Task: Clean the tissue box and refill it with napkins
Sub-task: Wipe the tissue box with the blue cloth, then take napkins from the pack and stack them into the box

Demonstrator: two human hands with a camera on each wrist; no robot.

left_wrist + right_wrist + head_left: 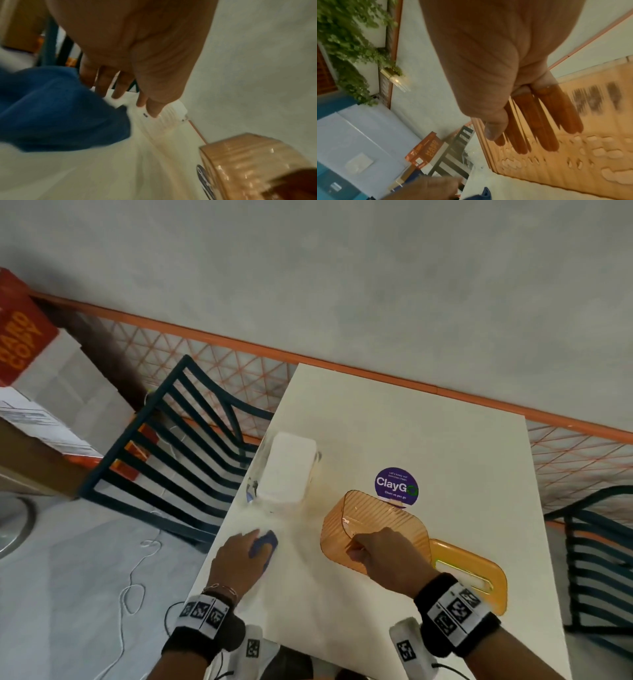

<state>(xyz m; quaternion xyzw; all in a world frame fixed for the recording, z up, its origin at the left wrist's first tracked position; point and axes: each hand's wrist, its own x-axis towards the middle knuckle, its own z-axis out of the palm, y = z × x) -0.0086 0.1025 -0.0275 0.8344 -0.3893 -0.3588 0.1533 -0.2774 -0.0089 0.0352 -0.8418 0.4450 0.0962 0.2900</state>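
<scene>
An orange see-through tissue box (373, 518) stands open on the white table (411, 433). My right hand (363, 547) pinches its near wall (573, 155), thumb (493, 129) outside and fingers (539, 116) inside. The orange lid (479, 577) lies flat just right of the box. A wrapped pack of white napkins (286, 470) sits at the table's left edge. My left hand (243, 549) rests with straight, spread fingers (120, 86) on a blue cloth (265, 542) near the left edge; the cloth (60, 108) shows bunched beside the palm.
A purple ClayGo sticker (396, 486) is on the table behind the box. A dark slatted chair (178, 446) stands left of the table and another (596, 559) at the right. Cardboard boxes (41, 392) sit at far left. An orange lattice rail (239, 364) runs behind.
</scene>
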